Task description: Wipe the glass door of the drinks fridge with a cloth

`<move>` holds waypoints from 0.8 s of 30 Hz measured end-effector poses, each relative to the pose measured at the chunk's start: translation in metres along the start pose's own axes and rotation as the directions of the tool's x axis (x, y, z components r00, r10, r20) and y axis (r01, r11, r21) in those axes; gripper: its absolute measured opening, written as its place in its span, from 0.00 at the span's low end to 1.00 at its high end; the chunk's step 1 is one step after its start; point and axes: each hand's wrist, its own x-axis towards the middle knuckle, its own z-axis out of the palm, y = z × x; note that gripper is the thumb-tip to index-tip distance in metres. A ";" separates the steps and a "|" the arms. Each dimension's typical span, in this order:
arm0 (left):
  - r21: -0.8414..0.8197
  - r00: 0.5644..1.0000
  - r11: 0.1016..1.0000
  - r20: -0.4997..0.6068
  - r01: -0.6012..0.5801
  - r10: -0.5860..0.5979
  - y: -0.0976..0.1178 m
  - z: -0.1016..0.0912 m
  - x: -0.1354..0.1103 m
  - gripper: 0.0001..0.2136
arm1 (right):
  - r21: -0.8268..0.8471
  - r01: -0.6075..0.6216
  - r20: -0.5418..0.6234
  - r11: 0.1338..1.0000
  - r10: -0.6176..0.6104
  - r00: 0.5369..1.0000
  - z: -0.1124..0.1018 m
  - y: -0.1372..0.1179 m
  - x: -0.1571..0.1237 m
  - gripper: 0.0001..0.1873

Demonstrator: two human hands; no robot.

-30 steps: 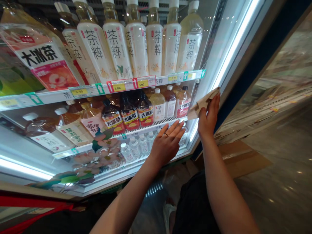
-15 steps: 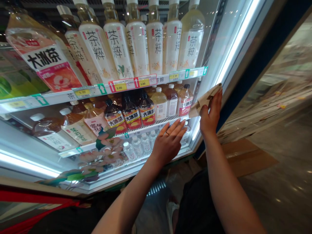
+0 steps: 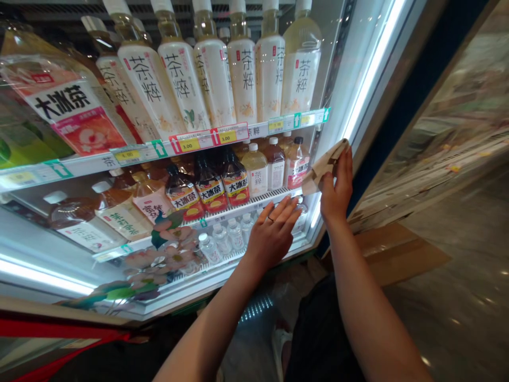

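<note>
Below me show my black clothing (image 3: 324,334) and one white shoe (image 3: 279,342). My left hand (image 3: 273,233) reaches forward, fingers straight and close together, a thin dark ring (image 3: 271,218) on one; whether it touches anything I cannot tell. My right hand (image 3: 336,191) grips a folded tan cloth (image 3: 323,163) near the right side of the lit white cooler (image 3: 178,295). Left of my hands are pink flowers with green leaves (image 3: 181,254). Beyond, small clear white-capped bottles (image 3: 210,250) stand low, dark-capped brown bottles (image 3: 209,190) above them, and tall white-labelled bottles (image 3: 244,79) on the upper shelf (image 3: 254,130).
</note>
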 end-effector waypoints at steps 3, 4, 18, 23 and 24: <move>0.014 1.000 1.000 0.022 -0.002 0.002 -0.001 -0.002 -0.001 0.30 | 0.025 0.062 -0.010 0.998 -0.062 0.998 0.000 -0.007 -0.002 0.34; 0.018 1.000 1.000 0.028 -0.003 0.002 -0.001 -0.003 -0.002 0.30 | 0.034 0.080 -0.010 0.996 -0.080 0.997 0.000 -0.008 -0.002 0.33; 0.047 0.999 0.999 0.034 0.009 -0.011 -0.001 -0.007 -0.008 0.28 | 0.035 0.016 0.020 0.999 -0.017 1.000 0.002 -0.001 0.000 0.37; 0.050 0.998 0.999 0.056 0.000 -0.003 0.002 -0.006 -0.009 0.28 | 0.006 0.081 0.051 0.997 -0.081 0.995 0.001 -0.002 0.002 0.38; 0.047 0.998 0.999 0.055 0.000 -0.002 0.003 -0.006 -0.009 0.28 | 0.001 0.072 0.058 0.997 -0.072 0.996 0.001 0.000 0.004 0.39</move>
